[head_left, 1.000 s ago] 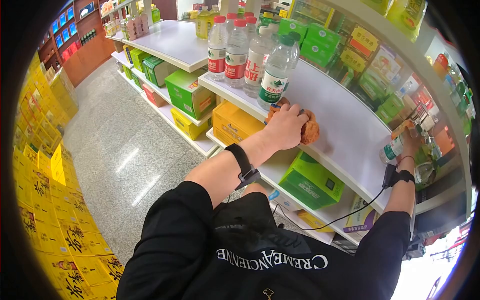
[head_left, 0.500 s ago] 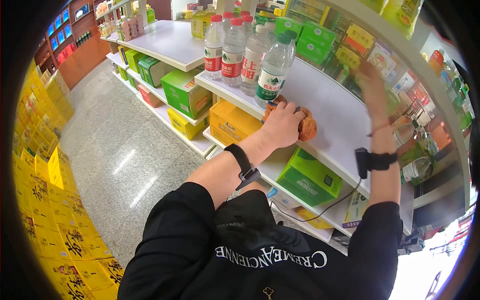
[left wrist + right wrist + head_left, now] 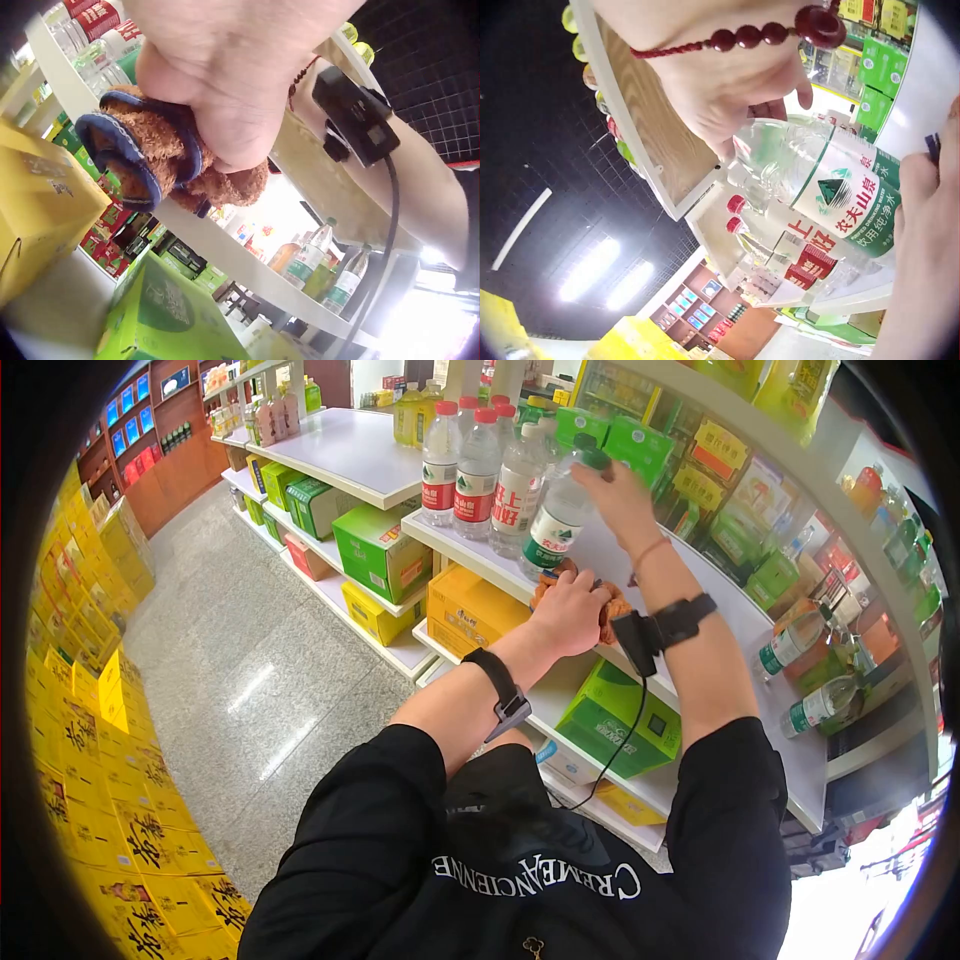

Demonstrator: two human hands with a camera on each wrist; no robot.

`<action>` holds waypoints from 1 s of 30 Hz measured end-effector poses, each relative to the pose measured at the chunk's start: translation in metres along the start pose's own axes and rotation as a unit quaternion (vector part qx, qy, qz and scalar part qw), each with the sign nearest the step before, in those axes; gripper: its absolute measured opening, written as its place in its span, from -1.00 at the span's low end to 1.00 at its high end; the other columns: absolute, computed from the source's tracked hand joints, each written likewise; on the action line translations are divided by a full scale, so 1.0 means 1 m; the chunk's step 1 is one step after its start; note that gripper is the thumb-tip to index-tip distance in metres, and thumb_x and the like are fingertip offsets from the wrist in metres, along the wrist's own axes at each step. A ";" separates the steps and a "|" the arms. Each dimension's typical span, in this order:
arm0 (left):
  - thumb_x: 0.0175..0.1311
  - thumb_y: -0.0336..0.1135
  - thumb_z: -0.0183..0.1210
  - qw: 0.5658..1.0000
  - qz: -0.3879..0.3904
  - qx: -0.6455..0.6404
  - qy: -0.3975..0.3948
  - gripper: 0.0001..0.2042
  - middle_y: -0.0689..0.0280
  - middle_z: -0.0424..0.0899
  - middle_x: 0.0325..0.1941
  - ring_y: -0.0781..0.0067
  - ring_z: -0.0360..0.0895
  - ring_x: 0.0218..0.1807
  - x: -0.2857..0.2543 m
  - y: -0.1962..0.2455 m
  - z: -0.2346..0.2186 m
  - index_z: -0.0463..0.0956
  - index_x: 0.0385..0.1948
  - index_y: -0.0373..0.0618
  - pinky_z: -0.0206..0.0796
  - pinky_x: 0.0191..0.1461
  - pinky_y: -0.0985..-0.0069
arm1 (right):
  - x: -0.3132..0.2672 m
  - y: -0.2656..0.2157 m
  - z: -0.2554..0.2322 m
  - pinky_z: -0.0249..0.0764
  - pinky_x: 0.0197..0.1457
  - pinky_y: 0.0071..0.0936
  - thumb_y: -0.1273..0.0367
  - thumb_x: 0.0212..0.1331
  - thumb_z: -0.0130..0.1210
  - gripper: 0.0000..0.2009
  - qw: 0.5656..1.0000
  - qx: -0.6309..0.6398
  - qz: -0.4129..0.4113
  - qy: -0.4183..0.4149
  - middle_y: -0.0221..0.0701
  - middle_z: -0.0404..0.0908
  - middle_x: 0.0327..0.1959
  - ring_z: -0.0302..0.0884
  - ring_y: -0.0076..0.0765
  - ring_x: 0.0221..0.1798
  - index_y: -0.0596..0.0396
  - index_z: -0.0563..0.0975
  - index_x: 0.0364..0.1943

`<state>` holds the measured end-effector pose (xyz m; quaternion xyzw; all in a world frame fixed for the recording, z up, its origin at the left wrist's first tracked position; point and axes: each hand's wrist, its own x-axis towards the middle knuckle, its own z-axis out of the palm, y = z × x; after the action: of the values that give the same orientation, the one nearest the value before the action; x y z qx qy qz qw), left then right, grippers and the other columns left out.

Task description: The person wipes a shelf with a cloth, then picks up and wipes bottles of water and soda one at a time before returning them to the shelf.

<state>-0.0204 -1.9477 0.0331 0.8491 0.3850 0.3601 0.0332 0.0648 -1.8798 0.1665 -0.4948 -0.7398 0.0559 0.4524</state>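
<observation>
My left hand [image 3: 570,615] grips the brown cloth [image 3: 612,612] at the shelf's [image 3: 700,585] edge, partly covering it. My right hand [image 3: 622,498] grasps the leaning bottle [image 3: 556,525] near its cap, just beside the cloth; I can't see every fingertip.

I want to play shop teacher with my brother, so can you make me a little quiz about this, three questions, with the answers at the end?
1. Pick one. What is the left hand gripping?
a) a drink can
b) a fuzzy brown cloth
c) a yellow box

2. True or false? The right hand has its fingers on a bottle with a red cap.

3. Fill in the missing colour. The round beads on the right wrist are dark ____.

Key: 1. b; 2. false, the cap under those fingers is green; 3. red.
</observation>
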 end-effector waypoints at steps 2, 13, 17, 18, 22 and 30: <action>-0.08 -0.29 0.21 1.000 0.001 0.017 -0.014 -0.58 0.19 0.41 -0.08 0.02 0.32 0.02 -0.001 0.000 -0.001 0.48 -0.06 0.03 0.23 0.08 0.22 | -0.008 0.016 -0.014 0.40 -0.16 -0.46 0.05 0.00 0.18 -0.57 0.993 0.087 0.051 0.067 -0.31 0.63 -0.31 0.54 -0.41 -0.28 0.14 0.57 -0.23; -0.02 -0.36 0.08 0.999 -0.001 0.008 -0.041 -0.62 0.13 0.40 -0.05 0.04 0.34 0.01 -0.004 0.003 -0.016 0.49 -0.06 -0.04 0.27 0.07 0.26 | -0.079 0.065 -0.140 0.47 0.07 -0.31 0.36 0.23 -0.01 -0.70 0.941 0.285 0.071 0.166 -0.36 0.41 -0.09 0.39 -0.38 -0.02 0.17 0.40 0.01; -0.03 -0.31 0.10 0.998 0.007 0.019 -0.062 -0.59 0.06 0.39 -0.03 -0.02 0.34 0.02 0.001 0.003 -0.019 0.45 -0.03 -0.05 0.25 0.09 0.21 | -0.108 0.091 -0.148 0.45 0.06 -0.34 0.31 0.24 0.03 -0.66 0.942 0.265 0.129 0.161 -0.35 0.46 0.01 0.41 -0.43 0.04 0.18 0.39 0.04; -0.04 -0.27 0.15 0.998 -0.014 -0.022 -0.059 -0.54 0.08 0.38 -0.01 -0.03 0.32 0.07 0.000 0.010 -0.028 0.41 0.01 -0.06 0.25 0.11 0.21 | -0.110 0.092 -0.148 0.45 0.06 -0.34 0.30 0.25 0.04 -0.65 0.935 0.284 0.140 0.162 -0.34 0.46 0.01 0.40 -0.43 0.06 0.18 0.39 0.05; -0.07 -0.07 0.24 0.993 -0.022 -0.119 -0.011 -0.40 0.05 0.35 0.04 -0.05 0.28 0.15 -0.002 0.005 -0.021 0.32 0.08 -0.03 0.21 0.16 0.15 | -0.111 0.087 -0.141 0.43 0.09 -0.34 0.29 0.24 0.05 -0.61 0.936 0.288 0.128 0.158 -0.33 0.44 0.04 0.39 -0.42 0.08 0.17 0.35 0.09; -0.03 -0.04 0.25 0.996 0.067 0.046 0.022 -0.48 0.00 0.33 0.05 -0.22 0.30 0.07 -0.006 -0.004 -0.010 0.38 0.03 0.09 0.25 0.11 0.10 | -0.107 0.086 -0.125 0.40 0.14 -0.38 0.23 0.30 -0.04 -0.54 0.950 0.253 0.076 0.165 -0.31 0.32 0.15 0.34 -0.38 0.13 0.17 0.23 0.19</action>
<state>-0.0316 -1.9509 0.0358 0.8656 0.3442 0.3616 -0.0386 0.2245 -1.9661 0.1281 -0.4215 -0.5765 0.1931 0.6728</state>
